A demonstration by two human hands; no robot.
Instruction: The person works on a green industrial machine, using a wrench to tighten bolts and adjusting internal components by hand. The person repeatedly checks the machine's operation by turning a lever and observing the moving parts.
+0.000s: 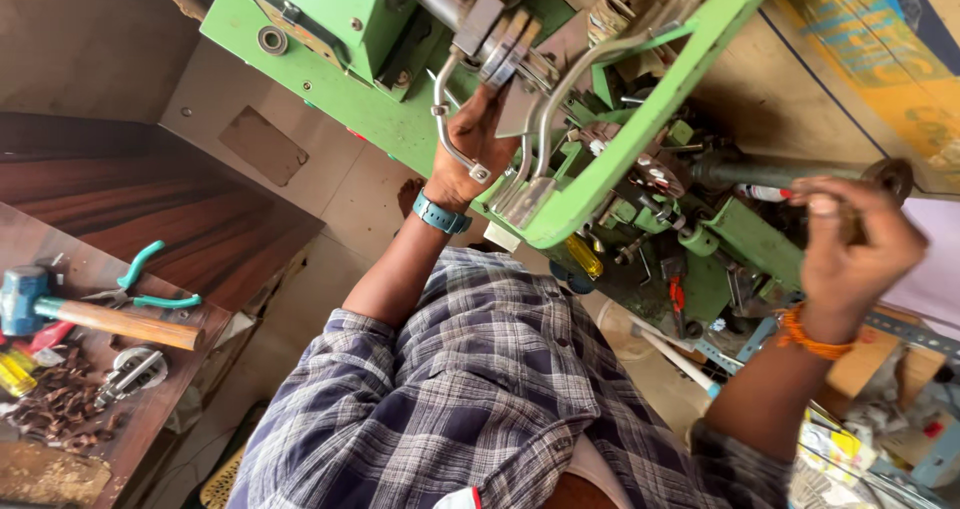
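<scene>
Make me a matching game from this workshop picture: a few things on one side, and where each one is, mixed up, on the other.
Things:
1. hammer
2. blue wristband
3. orange bracelet
4. green-handled pliers

Places:
A. on the right hand's wrist
B. on the wooden bench, just behind the hammer's handle
C. on the left hand's wrist, by the green machine
D. lying across the wooden bench, wooden handle pointing right

Pairs: 1-D, 2-C, 3-A, 4-B

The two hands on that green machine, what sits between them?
In the head view, between the left hand and the right hand runs the green machine's frame, with bent metal rods and a toothed metal part.
</scene>
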